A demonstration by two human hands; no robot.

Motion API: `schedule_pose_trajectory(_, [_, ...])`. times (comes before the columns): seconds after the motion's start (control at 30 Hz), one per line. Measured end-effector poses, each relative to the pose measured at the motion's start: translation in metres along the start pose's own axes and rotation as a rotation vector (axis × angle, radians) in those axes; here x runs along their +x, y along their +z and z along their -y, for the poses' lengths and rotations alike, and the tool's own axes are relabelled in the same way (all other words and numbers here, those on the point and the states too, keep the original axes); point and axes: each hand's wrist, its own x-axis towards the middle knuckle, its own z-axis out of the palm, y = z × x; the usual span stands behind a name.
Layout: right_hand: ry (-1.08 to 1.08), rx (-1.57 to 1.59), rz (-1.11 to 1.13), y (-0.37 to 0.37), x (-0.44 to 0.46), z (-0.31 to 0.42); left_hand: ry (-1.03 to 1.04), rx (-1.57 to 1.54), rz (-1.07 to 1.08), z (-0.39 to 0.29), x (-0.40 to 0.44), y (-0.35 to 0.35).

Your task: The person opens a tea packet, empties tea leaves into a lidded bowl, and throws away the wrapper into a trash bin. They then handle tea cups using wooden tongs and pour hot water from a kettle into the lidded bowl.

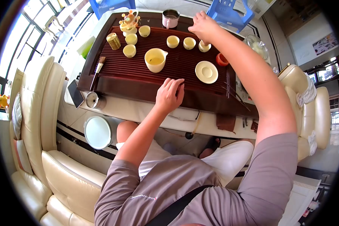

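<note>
My left hand (pixel 170 95) rests at the near edge of the dark wooden tea tray (pixel 116 84), fingers loosely bent and slightly apart, with nothing visible in it. Just beyond it stands a cream pitcher (pixel 155 64) with yellowish liquid. My right hand (pixel 204 28) is over the tray's far side, fingers apart; its thumb side is close above a small cup (pixel 204 48), which it partly covers. Contact with that cup cannot be made out. Two more small cups, one nearer (pixel 189 43) and one beside it (pixel 173 41), stand to its left. A pale lidlike dish (pixel 206 72) lies nearer me.
A pink mug (pixel 170 19), figurine (pixel 129 22), gold-toned container (pixel 113 41) and several cups stand on the tray's far part. A brush (pixel 98 71) lies left, a red cup (pixel 222 59) and thin tools (pixel 237 94) right. A metal pot (pixel 93 100) stands by the front edge.
</note>
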Motion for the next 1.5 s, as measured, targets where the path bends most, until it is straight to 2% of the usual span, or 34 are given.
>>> schedule_pose_trajectory(0.07, [0.013,-0.004,-0.027,0.012,-0.002,0.000,-0.004,0.001,-0.010,0.000,0.000,0.000])
schedule_pose_trajectory(0.17, [0.014,0.032,-0.015,0.003,-0.006,0.002,-0.013,-0.005,-0.024,-0.001,0.002,0.000])
schedule_pose_trajectory(0.37, [-0.035,0.073,-0.124,-0.024,0.009,0.014,-0.003,0.011,-0.025,-0.002,0.001,-0.001])
schedule_pose_trajectory(0.4, [-0.031,0.181,-0.047,-0.028,0.016,0.016,-0.030,0.010,-0.004,-0.003,0.000,-0.001])
schedule_pose_trajectory(0.7, [-0.038,0.086,0.040,-0.007,0.008,0.012,-0.017,0.014,0.006,-0.003,0.000,-0.002])
schedule_pose_trajectory(0.8, [-0.036,0.158,0.009,-0.013,0.018,0.017,0.002,0.005,0.000,-0.004,0.001,-0.004])
schedule_pose_trajectory(0.97, [-0.054,0.141,-0.192,-0.021,0.022,0.027,-0.015,0.012,-0.016,-0.003,0.001,-0.002])
schedule_pose_trajectory(1.03, [-0.056,0.166,-0.085,-0.019,0.024,0.027,-0.013,0.010,-0.014,-0.002,-0.001,-0.002])
schedule_pose_trajectory(1.17, [-0.042,0.069,-0.116,-0.004,0.006,0.018,-0.001,0.000,-0.033,-0.002,-0.001,-0.002])
schedule_pose_trajectory(1.27, [-0.026,0.002,-0.018,-0.004,0.004,0.016,-0.008,-0.003,-0.026,-0.002,-0.001,-0.002])
schedule_pose_trajectory(1.43, [-0.033,0.065,-0.133,-0.026,0.027,0.037,-0.008,0.010,-0.009,-0.003,-0.002,-0.002])
schedule_pose_trajectory(1.5, [-0.088,0.087,-0.045,-0.052,0.025,0.039,-0.025,0.014,0.008,-0.003,-0.002,-0.002])
